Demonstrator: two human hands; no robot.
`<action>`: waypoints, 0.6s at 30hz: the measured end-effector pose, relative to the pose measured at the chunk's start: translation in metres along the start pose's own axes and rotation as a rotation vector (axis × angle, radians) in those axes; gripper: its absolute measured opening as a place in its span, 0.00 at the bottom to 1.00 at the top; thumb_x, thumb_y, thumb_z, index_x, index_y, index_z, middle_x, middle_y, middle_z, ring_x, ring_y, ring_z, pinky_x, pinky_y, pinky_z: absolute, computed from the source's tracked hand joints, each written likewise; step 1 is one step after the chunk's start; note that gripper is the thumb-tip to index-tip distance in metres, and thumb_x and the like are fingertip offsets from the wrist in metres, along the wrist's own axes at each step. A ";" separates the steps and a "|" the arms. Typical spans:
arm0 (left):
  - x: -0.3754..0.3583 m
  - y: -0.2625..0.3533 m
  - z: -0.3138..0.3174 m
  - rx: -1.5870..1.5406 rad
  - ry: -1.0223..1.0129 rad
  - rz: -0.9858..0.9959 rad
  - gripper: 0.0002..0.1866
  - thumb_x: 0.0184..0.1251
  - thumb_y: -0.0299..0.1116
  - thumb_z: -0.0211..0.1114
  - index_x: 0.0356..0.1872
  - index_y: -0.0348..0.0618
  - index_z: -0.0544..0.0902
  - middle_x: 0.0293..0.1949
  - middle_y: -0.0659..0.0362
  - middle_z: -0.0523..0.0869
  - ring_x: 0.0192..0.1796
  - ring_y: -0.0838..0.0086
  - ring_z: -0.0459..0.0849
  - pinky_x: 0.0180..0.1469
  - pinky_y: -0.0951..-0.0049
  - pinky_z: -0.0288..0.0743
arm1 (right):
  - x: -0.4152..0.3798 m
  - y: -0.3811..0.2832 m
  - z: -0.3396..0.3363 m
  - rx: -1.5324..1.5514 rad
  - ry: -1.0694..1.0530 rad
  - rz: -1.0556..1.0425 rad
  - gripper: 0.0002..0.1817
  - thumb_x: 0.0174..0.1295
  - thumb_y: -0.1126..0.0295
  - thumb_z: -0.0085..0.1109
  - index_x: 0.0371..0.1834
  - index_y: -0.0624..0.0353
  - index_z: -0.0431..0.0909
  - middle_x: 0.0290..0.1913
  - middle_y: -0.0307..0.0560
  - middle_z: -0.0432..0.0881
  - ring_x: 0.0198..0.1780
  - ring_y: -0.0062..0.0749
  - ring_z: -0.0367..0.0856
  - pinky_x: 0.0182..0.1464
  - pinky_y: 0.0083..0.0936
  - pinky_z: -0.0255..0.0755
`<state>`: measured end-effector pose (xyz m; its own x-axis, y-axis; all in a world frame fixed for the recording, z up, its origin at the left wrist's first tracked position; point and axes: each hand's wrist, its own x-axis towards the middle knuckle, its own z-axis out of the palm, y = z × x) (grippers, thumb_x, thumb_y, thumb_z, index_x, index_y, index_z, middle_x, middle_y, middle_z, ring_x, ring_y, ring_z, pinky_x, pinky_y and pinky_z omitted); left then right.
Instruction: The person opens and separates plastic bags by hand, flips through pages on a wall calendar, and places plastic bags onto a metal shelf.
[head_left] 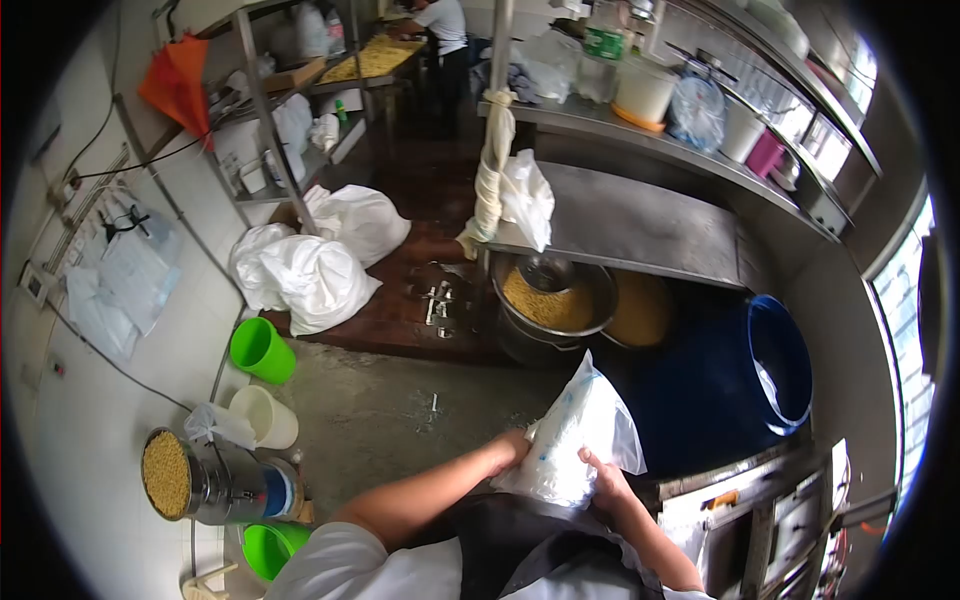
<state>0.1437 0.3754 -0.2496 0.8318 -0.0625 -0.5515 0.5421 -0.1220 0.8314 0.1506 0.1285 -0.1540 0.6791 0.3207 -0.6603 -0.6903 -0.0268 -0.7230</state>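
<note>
In front of my body I hold a white, partly see-through plastic bag (pixel 582 432) with pale blue marks and a pointed top corner. My left hand (pixel 514 450) grips its left side, the fingers partly hidden behind it. My right hand (pixel 606 480) holds the lower right side, thumb laid over the front. What fills the bag cannot be made out. Beyond it stands a large metal pot (pixel 555 300) of yellow pieces with a metal bowl (pixel 548 272) resting in it. A large dark blue barrel (pixel 690 370) is to the right of the bag.
Stuffed white sacks (pixel 310 275) sit on the wet floor. Along the left wall stand a green bucket (pixel 262 350), a cream bucket (pixel 265 416) and a metal machine (pixel 225 485) topped with yellow pieces. A steel table (pixel 640 215) is ahead; a person (pixel 443 40) works at the back.
</note>
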 end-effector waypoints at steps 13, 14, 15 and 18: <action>0.081 0.090 -0.123 -0.172 0.256 -0.099 0.21 0.72 0.27 0.53 0.59 0.30 0.87 0.53 0.44 0.91 0.55 0.56 0.90 0.56 0.51 0.82 | 0.203 -0.133 0.045 -0.083 -0.558 0.087 0.57 0.58 0.36 0.79 0.80 0.66 0.65 0.73 0.53 0.76 0.73 0.45 0.75 0.77 0.43 0.66; 0.106 0.072 -0.132 -0.143 0.314 -0.077 0.21 0.69 0.26 0.53 0.56 0.29 0.88 0.51 0.43 0.91 0.52 0.56 0.90 0.52 0.52 0.83 | 0.213 -0.147 0.049 -0.088 -0.576 0.096 0.56 0.59 0.37 0.78 0.80 0.66 0.65 0.73 0.53 0.77 0.73 0.45 0.75 0.77 0.43 0.66; 0.110 0.079 -0.139 -0.157 0.329 -0.073 0.21 0.69 0.26 0.53 0.56 0.29 0.88 0.51 0.43 0.91 0.52 0.56 0.90 0.52 0.52 0.83 | 0.221 -0.158 0.053 -0.094 -0.592 0.109 0.55 0.60 0.38 0.78 0.80 0.65 0.65 0.72 0.53 0.77 0.73 0.44 0.75 0.77 0.43 0.66; 0.122 0.081 -0.152 -0.192 0.323 -0.021 0.21 0.66 0.26 0.54 0.53 0.27 0.89 0.48 0.42 0.92 0.49 0.56 0.90 0.50 0.52 0.82 | 0.250 -0.181 0.061 -0.090 -0.628 0.169 0.52 0.60 0.42 0.79 0.78 0.64 0.66 0.71 0.54 0.79 0.72 0.47 0.76 0.77 0.46 0.67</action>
<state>0.3074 0.5089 -0.2394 0.7985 0.2574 -0.5442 0.5463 0.0702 0.8347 0.4299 0.2716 -0.1763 0.2696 0.7962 -0.5416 -0.7322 -0.1958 -0.6523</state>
